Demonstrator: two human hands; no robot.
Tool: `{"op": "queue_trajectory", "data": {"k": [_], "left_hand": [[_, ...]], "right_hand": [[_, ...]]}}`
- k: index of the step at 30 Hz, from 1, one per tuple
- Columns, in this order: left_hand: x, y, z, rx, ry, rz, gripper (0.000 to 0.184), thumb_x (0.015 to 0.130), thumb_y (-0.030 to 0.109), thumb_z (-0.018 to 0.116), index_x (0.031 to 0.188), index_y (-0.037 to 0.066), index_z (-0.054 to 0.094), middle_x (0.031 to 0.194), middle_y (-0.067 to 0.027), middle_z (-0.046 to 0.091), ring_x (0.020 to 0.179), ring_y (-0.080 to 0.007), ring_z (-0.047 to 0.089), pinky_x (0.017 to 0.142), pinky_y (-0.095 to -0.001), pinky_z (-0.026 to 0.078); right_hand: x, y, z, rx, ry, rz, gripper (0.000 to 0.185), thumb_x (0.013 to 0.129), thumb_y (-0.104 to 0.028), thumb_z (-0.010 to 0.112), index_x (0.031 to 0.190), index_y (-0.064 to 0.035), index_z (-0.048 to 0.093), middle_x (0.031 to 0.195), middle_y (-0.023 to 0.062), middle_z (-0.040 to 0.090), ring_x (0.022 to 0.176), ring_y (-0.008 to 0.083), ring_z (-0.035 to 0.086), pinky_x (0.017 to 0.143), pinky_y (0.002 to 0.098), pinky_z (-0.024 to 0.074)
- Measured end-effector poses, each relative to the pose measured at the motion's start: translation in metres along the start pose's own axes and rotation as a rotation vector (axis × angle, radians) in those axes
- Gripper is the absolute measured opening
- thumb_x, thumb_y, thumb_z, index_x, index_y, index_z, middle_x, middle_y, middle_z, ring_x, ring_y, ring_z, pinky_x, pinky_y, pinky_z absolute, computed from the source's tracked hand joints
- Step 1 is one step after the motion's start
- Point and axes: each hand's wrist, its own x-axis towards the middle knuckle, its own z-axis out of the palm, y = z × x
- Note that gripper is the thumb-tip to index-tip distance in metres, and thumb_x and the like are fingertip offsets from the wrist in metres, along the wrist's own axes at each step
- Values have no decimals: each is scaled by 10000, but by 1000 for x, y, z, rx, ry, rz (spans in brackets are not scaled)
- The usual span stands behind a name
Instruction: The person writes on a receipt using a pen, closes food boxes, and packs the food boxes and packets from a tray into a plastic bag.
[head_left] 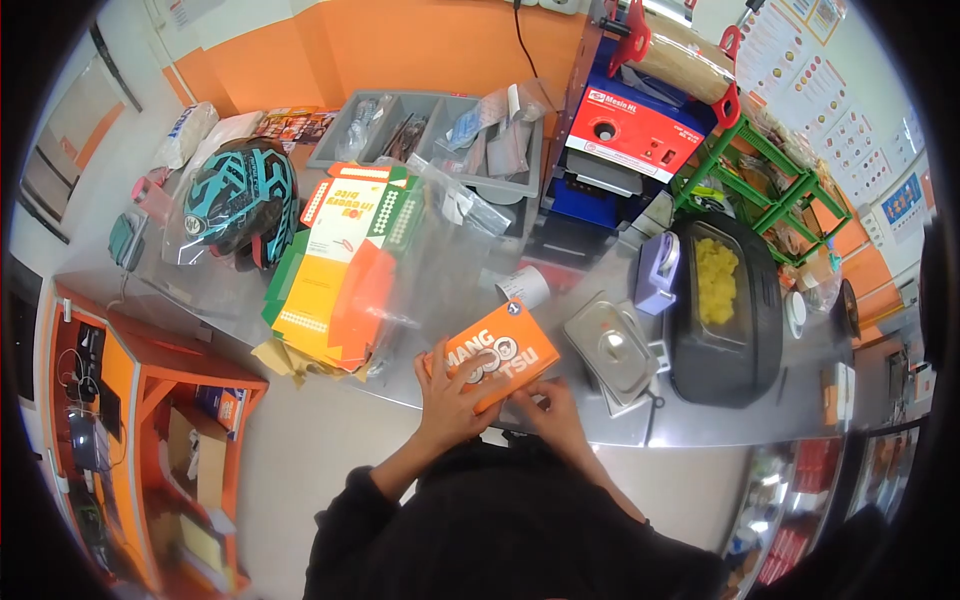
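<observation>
An orange cardboard box (pixel 501 352) with white lettering and a round face logo lies tilted at the front edge of the steel counter. My left hand (pixel 452 395) grips its left side, with fingers spread across the printed top. At the box's near right corner is my right hand (pixel 548 408), its thumb and fingers pinched together close to the box edge. Whatever those fingertips hold is too small to make out. Just behind the box sits a white paper roll (pixel 523 288).
Flat food cartons (pixel 340 270) in a plastic sleeve lie left, beside a wrapped teal helmet (pixel 240 200). Behind are a grey divided tray (pixel 430 130) and a red-blue cup sealer (pixel 635 135). To the right stand a steel lidded pan (pixel 612 345), purple tape dispenser (pixel 656 275) and black food warmer (pixel 725 370).
</observation>
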Motion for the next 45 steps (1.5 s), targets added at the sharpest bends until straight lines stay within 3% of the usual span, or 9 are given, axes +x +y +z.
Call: {"op": "queue_trajectory", "data": {"k": [8, 11, 13, 19, 23, 28, 30, 40, 45], "left_hand": [[-1, 0, -1, 13, -27, 13, 284, 660, 269, 756, 938, 275, 699, 1208, 37, 540, 1232, -449, 323, 881, -587, 258], [3, 4, -4, 41, -44, 23, 423, 646, 295, 765, 1051, 225, 662, 1226, -22, 504, 1209, -407, 349, 901, -547, 263], [9, 10, -10, -48, -62, -205, 739, 590, 354, 800, 1243, 141, 527, 1237, -93, 461, 1169, -355, 380, 930, -493, 262], [33, 5, -13, -138, -153, -369, 1006, 493, 381, 828, 1343, 103, 369, 1180, -128, 458, 1117, -329, 400, 932, -468, 252], [79, 9, -14, -97, -111, -376, 967, 496, 323, 839, 1319, 103, 383, 1222, -102, 464, 1168, -303, 398, 988, -448, 244], [152, -12, 30, -69, -41, -291, 977, 472, 313, 837, 1310, 112, 378, 1192, -82, 490, 1145, -300, 410, 978, -445, 247], [171, -35, 62, -34, -155, -328, 992, 445, 321, 843, 1302, 128, 381, 1193, -74, 498, 1130, -299, 414, 963, -442, 252], [162, -83, 117, -106, -306, -200, 1142, 454, 457, 872, 1380, 122, 294, 1360, -149, 411, 1306, -382, 297, 1076, -508, 170], [136, -45, 69, -255, -263, -260, 1058, 597, 502, 822, 1409, 97, 279, 1465, -215, 275, 1398, -412, 155, 1127, -561, 62]], "right_hand": [[9, 20, 7, -24, 3, -116, 204, 785, -236, 731, 828, -37, 720, 803, 123, 582, 684, 208, 560, 584, 324, 464], [7, 42, 13, -181, -6, -174, 184, 805, -236, 712, 807, -52, 720, 764, 133, 598, 590, 241, 561, 565, 345, 448], [5, 46, 11, -449, 70, -267, 206, 820, -236, 694, 790, -32, 700, 692, 147, 577, 578, 270, 561, 564, 369, 446], [-2, -49, -106, -83, -240, -292, 98, 829, -105, 676, 806, -10, 666, 742, 99, 592, 620, 184, 572, 574, 294, 453], [38, -10, -189, 25, 365, -350, 37, 838, 6, 619, 816, -11, 642, 752, 38, 622, 651, 78, 543, 561, 250, 421], [133, 89, -256, 50, 558, -128, 229, 904, -214, 601, 887, 3, 671, 706, 28, 622, 581, 70, 521, 511, 247, 417], [162, 113, -254, 178, 445, -5, 286, 907, -285, 610, 962, -12, 675, 757, 24, 615, 639, 98, 542, 518, 252, 436], [173, 95, -235, 533, 457, 223, 176, 811, -152, 690, 809, 21, 659, 678, 33, 595, 606, 138, 569, 585, 309, 547], [153, 111, -226, 554, 448, 176, 140, 825, -111, 673, 796, 24, 643, 667, 13, 574, 591, 86, 506, 519, 226, 405]]}}
